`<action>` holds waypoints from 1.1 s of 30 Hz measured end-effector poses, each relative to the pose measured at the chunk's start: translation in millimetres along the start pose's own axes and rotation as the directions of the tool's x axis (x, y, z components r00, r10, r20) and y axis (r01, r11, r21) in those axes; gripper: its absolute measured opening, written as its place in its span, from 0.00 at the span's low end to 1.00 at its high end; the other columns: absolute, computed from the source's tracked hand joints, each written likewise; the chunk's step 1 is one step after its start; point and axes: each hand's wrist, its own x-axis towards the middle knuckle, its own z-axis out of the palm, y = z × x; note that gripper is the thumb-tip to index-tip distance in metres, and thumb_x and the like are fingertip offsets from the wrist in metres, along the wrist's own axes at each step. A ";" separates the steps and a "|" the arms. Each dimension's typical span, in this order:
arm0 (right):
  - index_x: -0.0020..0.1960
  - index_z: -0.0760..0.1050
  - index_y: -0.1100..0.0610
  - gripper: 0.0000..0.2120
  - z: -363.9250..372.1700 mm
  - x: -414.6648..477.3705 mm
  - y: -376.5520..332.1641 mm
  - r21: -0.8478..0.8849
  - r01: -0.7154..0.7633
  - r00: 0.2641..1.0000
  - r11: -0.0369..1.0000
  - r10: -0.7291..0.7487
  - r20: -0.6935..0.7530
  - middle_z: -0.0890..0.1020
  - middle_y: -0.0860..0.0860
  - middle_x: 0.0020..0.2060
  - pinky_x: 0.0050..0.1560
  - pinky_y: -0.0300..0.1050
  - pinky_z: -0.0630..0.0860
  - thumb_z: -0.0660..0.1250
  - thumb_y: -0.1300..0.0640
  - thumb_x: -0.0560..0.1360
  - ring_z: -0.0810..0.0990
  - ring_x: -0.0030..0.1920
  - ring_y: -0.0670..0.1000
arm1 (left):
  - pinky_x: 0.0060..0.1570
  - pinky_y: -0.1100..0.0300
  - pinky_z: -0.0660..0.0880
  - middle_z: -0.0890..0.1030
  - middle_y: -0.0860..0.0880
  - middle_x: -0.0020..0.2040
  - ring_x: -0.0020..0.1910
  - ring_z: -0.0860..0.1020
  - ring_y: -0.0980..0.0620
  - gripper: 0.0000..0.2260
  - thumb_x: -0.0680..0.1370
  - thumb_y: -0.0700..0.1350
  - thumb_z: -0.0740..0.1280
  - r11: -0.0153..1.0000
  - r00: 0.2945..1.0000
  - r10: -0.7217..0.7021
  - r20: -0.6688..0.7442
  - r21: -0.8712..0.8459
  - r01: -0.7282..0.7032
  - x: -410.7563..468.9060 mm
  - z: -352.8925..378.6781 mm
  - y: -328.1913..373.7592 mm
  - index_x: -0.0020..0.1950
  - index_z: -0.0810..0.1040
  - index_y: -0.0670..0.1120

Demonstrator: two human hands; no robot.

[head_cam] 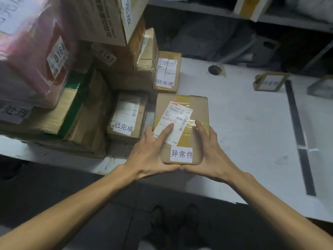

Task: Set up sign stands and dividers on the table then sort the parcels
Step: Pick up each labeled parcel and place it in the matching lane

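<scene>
A small brown cardboard parcel [196, 109] with a shipping label and a white tag reading 异常件 is held over the white table [243, 123] near its front edge. My left hand [151, 152] grips its near left side, fingers lying over the label. My right hand [210, 152] grips the near right side, index finger on the taped top. A sign stand [270, 82] with a blurred white card stands at the back right. A second stand [322, 87] shows at the right edge. A dark divider strip [299, 134] runs along the table from back to front.
Stacked parcels fill the left: a pink wrapped box [34, 56], large cartons, a small box tagged 已完成 [126, 116] and one tagged 待处理 [167, 71]. A tape roll [215, 69] lies at the back. Shelving with bags stands behind the table.
</scene>
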 end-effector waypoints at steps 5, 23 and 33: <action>0.77 0.40 0.34 0.51 -8.4 8.4 14.4 0.190 -0.082 0.974 0.978 0.119 -0.193 0.59 0.44 0.76 0.70 0.54 0.69 0.72 0.36 0.69 0.66 0.72 0.48 | 0.65 0.48 0.70 0.59 0.50 0.69 0.68 0.65 0.48 0.43 0.67 0.74 0.56 0.995 0.997 -0.038 -0.066 -0.093 0.032 15.5 -2.6 -20.1 0.78 0.45 0.63; 0.70 0.63 0.36 0.39 -0.6 53.4 20.8 0.405 0.001 0.968 0.914 0.101 -0.229 0.56 0.44 0.75 0.54 0.17 0.64 0.79 0.53 0.67 0.67 0.68 0.41 | 0.76 0.45 0.56 0.48 0.56 0.80 0.79 0.50 0.55 0.25 0.70 0.56 0.68 0.886 0.967 0.103 -0.232 -0.420 -0.195 61.2 9.2 -12.1 0.67 0.72 0.66; 0.71 0.64 0.37 0.39 -7.5 44.2 21.2 0.390 0.015 0.969 0.921 0.083 -0.234 0.58 0.43 0.75 0.62 0.32 0.71 0.76 0.45 0.63 0.68 0.69 0.42 | 0.72 0.41 0.61 0.61 0.50 0.78 0.77 0.59 0.50 0.18 0.70 0.54 0.66 0.823 0.942 0.076 -0.327 -0.513 -0.245 54.7 15.1 3.8 0.59 0.81 0.56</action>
